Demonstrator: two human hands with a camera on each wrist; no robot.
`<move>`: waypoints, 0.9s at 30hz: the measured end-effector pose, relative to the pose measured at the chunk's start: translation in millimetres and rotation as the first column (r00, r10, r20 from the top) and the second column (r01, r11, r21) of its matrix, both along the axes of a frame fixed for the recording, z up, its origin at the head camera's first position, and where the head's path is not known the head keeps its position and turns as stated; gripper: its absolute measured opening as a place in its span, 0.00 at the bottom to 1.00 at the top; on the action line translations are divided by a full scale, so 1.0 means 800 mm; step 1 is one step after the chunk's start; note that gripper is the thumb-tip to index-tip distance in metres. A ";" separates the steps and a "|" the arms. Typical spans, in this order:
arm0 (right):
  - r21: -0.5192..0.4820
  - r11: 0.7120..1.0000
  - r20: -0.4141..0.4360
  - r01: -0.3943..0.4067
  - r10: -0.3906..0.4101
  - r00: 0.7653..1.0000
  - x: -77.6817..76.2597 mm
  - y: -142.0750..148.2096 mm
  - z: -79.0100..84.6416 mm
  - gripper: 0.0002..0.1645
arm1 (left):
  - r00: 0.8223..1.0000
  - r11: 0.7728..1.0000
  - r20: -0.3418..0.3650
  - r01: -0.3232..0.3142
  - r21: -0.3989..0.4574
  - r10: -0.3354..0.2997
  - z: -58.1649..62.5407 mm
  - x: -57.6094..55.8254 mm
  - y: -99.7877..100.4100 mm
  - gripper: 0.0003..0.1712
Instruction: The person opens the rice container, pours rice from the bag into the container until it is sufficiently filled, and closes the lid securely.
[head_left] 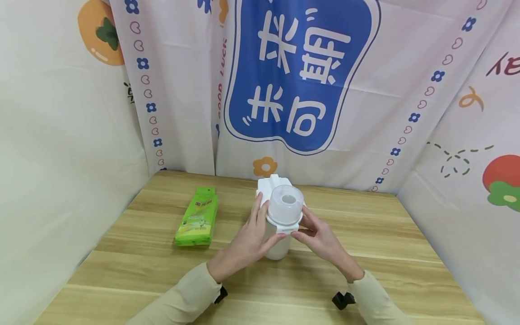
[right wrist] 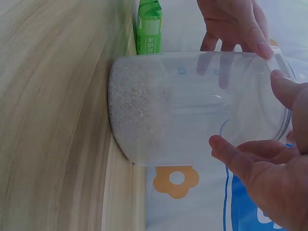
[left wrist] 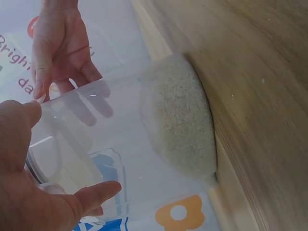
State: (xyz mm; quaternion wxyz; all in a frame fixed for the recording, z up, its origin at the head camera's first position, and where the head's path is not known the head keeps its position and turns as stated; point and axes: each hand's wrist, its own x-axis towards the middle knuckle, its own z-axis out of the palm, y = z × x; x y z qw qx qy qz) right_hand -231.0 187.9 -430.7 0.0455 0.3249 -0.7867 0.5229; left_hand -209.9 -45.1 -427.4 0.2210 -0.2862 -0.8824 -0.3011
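Note:
A translucent food storage container with a white lid stands upright on the table. A clear round cap tops the lid. Pale grains, looking like rice, fill the container's bottom part. My left hand holds the lid's left side, its thumb by the front clasp. From the right, my right hand grips the rim, its thumb also near that clasp. In the right wrist view, the grains show through the wall and fingers of both hands reach along its sides.
A green printed packet lies on the wooden table, left of the container. Behind the table hangs a printed curtain, with more pale fabric at both sides. Black wrist-camera parts show by the cuffs.

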 end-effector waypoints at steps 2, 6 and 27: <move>0.001 1.000 -0.001 0.003 -0.003 1.000 0.001 0.000 -0.001 0.47 | 1.000 1.000 0.003 -0.003 0.003 0.003 -0.001 0.000 0.000 0.52; -0.001 1.000 0.008 0.009 -0.009 1.000 0.001 0.000 -0.001 0.47 | 1.000 1.000 0.009 -0.004 0.002 0.004 -0.001 0.001 -0.001 0.53; -0.038 0.999 -0.008 0.024 -0.024 1.000 0.003 0.002 -0.004 0.44 | 0.999 0.999 0.024 0.031 0.035 -0.032 0.001 -0.001 -0.008 0.50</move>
